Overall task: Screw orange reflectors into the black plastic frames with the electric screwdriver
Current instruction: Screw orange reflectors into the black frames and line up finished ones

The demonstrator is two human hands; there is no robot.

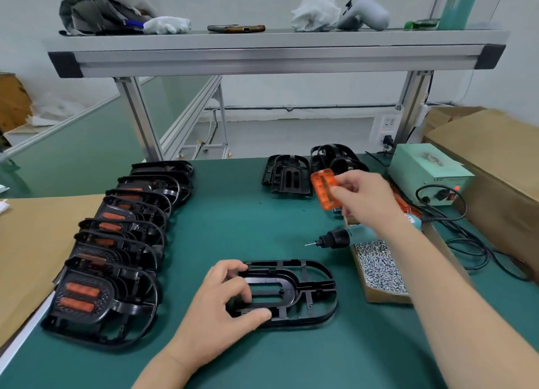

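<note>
The left hand (217,302) grips a black frame (291,293) on the table (250,222); beyond it, the raised right hand (367,197) pinches an orange reflector (323,188).

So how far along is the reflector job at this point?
Done: a row of frames on the left already carries orange inserts. In hand: the left hand grips an empty frame on the table, while the right hand pinches an orange reflector above it, not yet seated. Left: the electric screwdriver lies idle by the screw box, and a stack of bare frames waits behind.
</note>
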